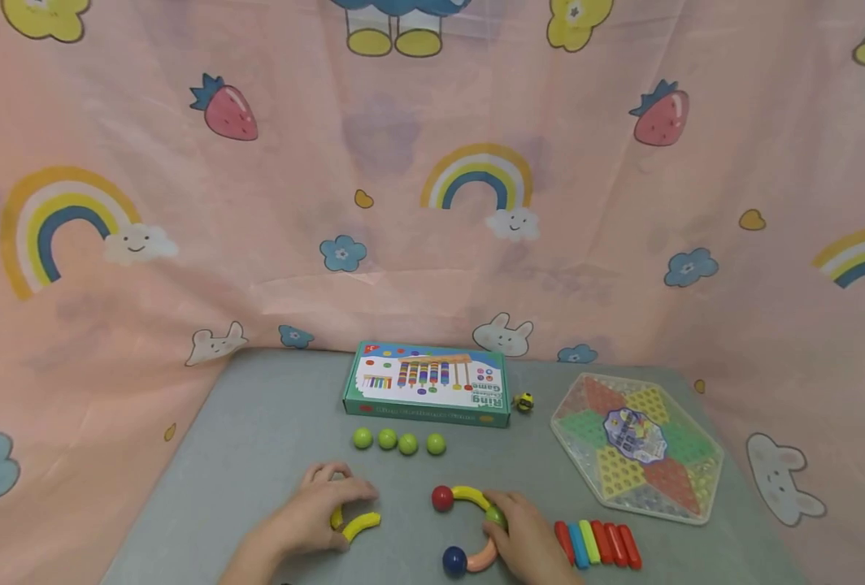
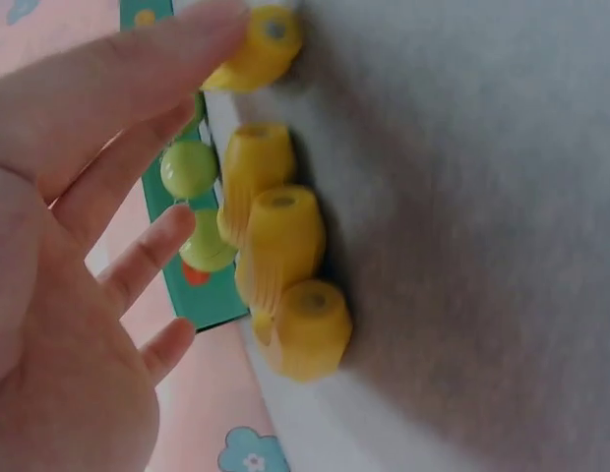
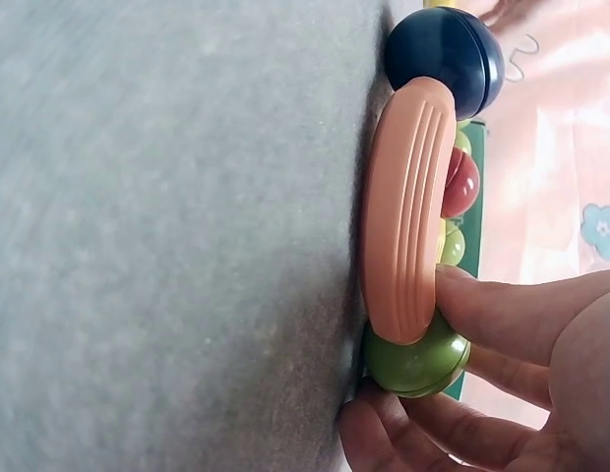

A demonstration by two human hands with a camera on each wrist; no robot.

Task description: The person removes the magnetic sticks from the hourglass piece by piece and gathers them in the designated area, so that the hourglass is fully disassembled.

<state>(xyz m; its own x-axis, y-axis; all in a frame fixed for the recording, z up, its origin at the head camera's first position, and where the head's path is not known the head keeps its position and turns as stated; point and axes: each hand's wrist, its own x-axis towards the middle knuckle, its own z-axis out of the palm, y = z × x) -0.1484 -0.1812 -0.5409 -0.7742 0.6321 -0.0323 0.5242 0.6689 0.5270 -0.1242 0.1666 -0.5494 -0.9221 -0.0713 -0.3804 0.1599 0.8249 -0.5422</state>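
Note:
Yellow curved pieces (image 1: 362, 525) lie on the table under and beside my left hand (image 1: 323, 508). In the left wrist view, several yellow ends (image 2: 285, 231) show; a foremost digit overlaps the top one, while the other fingers stay spread and apart from them. My right hand (image 1: 528, 536) pinches a green ball (image 3: 413, 364) between thumb and fingers. That ball joins an orange curved piece (image 3: 408, 216) and a yellow curved piece (image 1: 469, 492). A dark blue ball (image 1: 454, 561) ends the orange piece, and a red ball (image 1: 442, 498) ends the yellow one.
Several green balls (image 1: 407, 444) stand in a row before a green game box (image 1: 427, 410). Right of the box sits a small yellow-and-black toy (image 1: 523, 402). A hexagonal board (image 1: 637, 447) lies at the right, with several coloured sticks (image 1: 601, 543) closer to me.

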